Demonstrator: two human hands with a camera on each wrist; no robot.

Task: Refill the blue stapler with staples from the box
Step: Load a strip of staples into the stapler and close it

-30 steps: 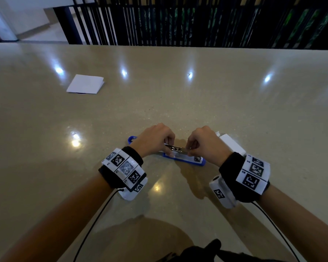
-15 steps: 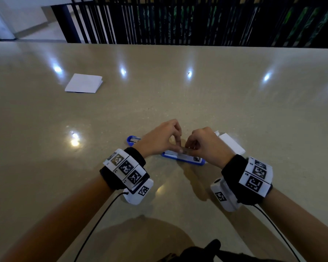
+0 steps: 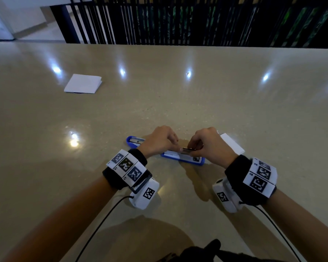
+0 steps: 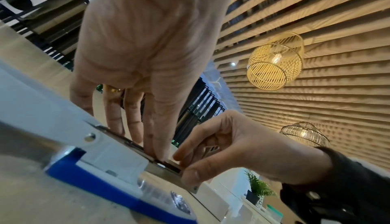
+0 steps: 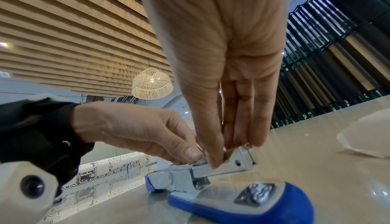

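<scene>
The blue stapler lies opened flat on the table, its lid swung out to the left and its metal magazine raised over the blue base. A thin dark staple strip sits along the top of the magazine. My left hand pinches its left end with thumb and forefinger. My right hand pinches its right end, thumb and fingers on either side. The white staple box lies just behind my right hand, partly hidden.
A folded white paper lies far left on the glossy beige table. A black slatted railing runs behind the table's far edge. Cables trail from both wrist cameras toward me.
Half a second ago my left fingers were lifted above the magazine; they have come back down onto the strip. My right hand and the stapler have stayed in place.
</scene>
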